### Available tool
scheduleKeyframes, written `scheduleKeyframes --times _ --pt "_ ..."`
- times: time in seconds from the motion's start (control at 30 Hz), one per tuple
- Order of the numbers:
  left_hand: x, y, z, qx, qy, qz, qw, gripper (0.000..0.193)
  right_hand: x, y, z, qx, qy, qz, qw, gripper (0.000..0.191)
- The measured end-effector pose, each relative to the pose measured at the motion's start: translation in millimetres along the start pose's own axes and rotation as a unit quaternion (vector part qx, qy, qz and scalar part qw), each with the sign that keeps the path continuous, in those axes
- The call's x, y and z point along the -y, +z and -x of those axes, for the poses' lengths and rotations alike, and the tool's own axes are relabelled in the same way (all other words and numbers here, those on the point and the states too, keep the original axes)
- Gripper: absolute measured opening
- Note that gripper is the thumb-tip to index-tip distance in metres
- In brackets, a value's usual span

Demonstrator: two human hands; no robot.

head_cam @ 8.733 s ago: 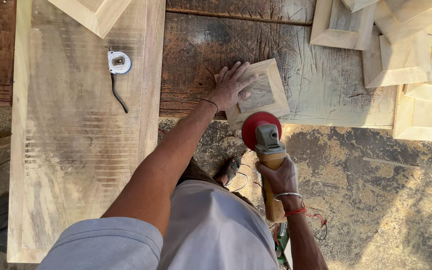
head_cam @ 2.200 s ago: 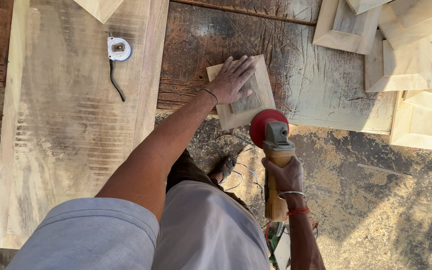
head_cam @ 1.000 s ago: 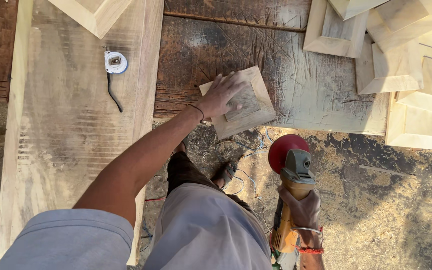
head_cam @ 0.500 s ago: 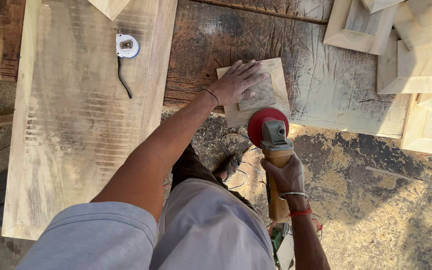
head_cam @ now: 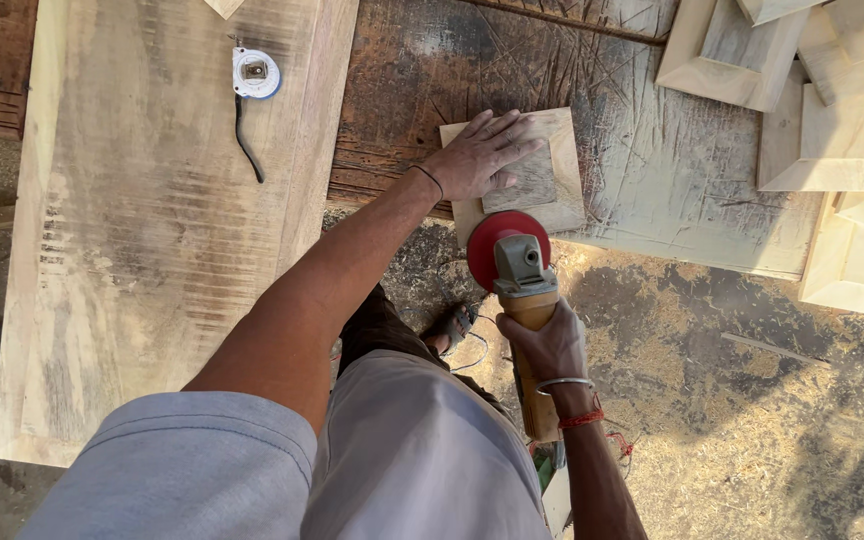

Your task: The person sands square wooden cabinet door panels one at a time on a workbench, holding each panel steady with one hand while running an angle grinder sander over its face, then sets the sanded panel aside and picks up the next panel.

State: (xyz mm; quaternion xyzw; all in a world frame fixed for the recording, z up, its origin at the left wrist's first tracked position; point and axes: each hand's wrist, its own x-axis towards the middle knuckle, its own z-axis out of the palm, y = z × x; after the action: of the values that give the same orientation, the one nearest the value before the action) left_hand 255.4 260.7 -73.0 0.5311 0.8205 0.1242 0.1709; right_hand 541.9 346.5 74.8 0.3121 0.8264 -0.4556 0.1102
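Where the red disc (head_cam: 497, 245) meets the panel (head_cam: 552, 185), contact seems hidden.

Left hand (head_cam: 477, 155) hides part of the wooden panel (head_cam: 552, 170) (stacked frames (head_cam: 842, 150) cropped).

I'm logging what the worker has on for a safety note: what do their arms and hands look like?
Both hands are bare, no gloves. The left hand has a thin dark band at the wrist and a short grey sleeve at the shoulder. The right hand has a metal bangle and red thread at the wrist.
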Motion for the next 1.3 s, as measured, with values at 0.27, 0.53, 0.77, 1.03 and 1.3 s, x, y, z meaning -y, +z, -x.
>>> scheduleKeyframes --times 0.27,0.53,0.77,1.03,1.3 --pt "0.5 1.1 -2.9 -0.003 -0.001 0.001 1.000 0.070 -9.6 -14.1 -9.2 -0.035 -0.006 -0.007 0.999 0.051" --pt "1.4 0.9 -4.2 -0.008 0.000 -0.002 1.000 0.068 -3.9 10.8 -0.7 -0.003 -0.028 0.016 0.999 0.049" --pt "-0.2 1.2 -3.6 -0.006 -0.005 -0.002 1.000 0.068 -21.2 -22.5 -14.1 -0.065 -0.009 -0.019 0.998 0.048" --pt "0.5 1.0 -4.9 -0.004 -0.004 0.000 1.000 0.069 -12.0 17.8 0.3 -0.008 -0.064 0.006 0.998 0.050" --pt "0.4 1.9 -4.1 -0.003 -0.004 -0.003 1.000 0.069 -26.9 -16.7 -11.3 -0.046 -0.012 -0.037 0.998 0.049"
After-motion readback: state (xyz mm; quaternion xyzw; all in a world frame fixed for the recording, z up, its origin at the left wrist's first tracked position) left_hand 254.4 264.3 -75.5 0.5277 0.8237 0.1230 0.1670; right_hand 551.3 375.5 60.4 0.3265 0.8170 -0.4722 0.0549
